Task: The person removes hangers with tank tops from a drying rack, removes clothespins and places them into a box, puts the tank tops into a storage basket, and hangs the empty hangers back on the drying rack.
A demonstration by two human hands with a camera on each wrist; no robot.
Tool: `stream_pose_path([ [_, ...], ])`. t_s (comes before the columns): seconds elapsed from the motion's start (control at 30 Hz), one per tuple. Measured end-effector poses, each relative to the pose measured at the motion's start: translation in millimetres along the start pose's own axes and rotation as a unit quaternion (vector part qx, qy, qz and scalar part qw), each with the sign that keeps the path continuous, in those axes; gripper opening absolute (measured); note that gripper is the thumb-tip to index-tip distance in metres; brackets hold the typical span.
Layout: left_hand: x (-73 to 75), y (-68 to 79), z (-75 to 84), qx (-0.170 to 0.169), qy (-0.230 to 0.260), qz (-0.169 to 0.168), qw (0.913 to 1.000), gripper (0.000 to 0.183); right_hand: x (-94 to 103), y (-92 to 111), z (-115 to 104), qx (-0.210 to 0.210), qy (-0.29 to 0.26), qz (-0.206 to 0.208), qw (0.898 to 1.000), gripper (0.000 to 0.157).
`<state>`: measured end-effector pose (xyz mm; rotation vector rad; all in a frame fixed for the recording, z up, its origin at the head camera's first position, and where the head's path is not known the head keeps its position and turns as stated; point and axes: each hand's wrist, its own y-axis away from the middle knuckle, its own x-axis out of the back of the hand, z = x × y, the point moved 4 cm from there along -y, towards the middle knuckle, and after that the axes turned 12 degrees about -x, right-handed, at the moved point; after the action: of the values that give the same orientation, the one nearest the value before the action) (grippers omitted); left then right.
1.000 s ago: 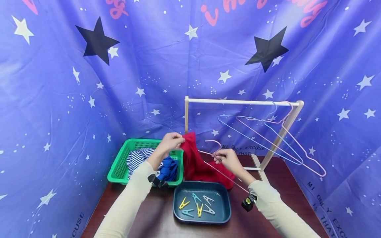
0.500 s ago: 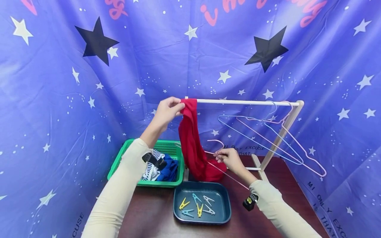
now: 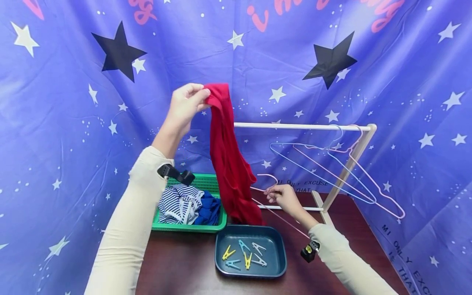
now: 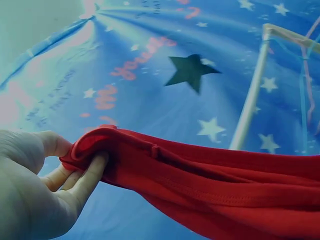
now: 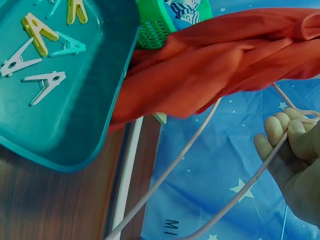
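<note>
My left hand is raised and pinches the top edge of a red garment, which hangs down in a long narrow drape. In the left wrist view, fingers reach into a fold of the cloth, the thumb on its outside. Its lower end overlaps the back edge of a dark tray. My right hand holds a pink clothes hanger near the base of its hook, low in front of the wooden rack. The hanger's left part is hidden by the red cloth.
At left, a green basket holds striped and blue clothes. Several yellow, blue and white clothespins lie in the tray. A blue hanger and a pink hanger hang at the rack's right end.
My left hand has risen up and leftward, lifting the red garment from a heap into a hanging drape. The right hand and its hanger stay nearly where they were.
</note>
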<state>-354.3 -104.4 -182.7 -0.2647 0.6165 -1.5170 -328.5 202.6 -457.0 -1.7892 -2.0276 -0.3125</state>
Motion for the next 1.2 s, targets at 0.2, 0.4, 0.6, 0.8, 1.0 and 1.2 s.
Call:
stream_pose_path([
  [0.2, 17.7, -10.8, 27.5, -0.027, 0.055, 0.035, 0.9975, 0.010, 0.8, 1, 2, -0.003, 0.014, 0.003, 1.000, 0.013],
  [0.4, 29.9, -17.8, 49.6, -0.050, 0.069, 0.052, 0.9950, 0.008, 0.2, 2, 3, -0.010, 0.015, -0.003, 1.000, 0.012],
  [0.6, 43.3, -25.3, 66.6, -0.090, 0.065, 0.079, 0.9906, 0.008, -0.5, 3, 5, -0.012, 0.012, -0.004, 1.000, 0.011],
  [0.8, 55.2, -28.3, 75.0, -0.122, 0.067, 0.117, 0.9833, 0.010, 1.2, 3, 6, -0.019, 0.024, 0.007, 1.000, 0.012],
  [1.0, 59.4, -27.6, 69.8, -0.142, 0.042, 0.122, 0.9815, 0.014, 0.5, 6, 0, -0.019, 0.022, 0.002, 1.000, 0.013],
  [1.2, 65.4, -24.6, 51.5, -0.155, -0.078, 0.110, 0.9787, 0.015, -1.3, 4, 2, -0.024, 0.027, 0.002, 0.999, 0.012],
])
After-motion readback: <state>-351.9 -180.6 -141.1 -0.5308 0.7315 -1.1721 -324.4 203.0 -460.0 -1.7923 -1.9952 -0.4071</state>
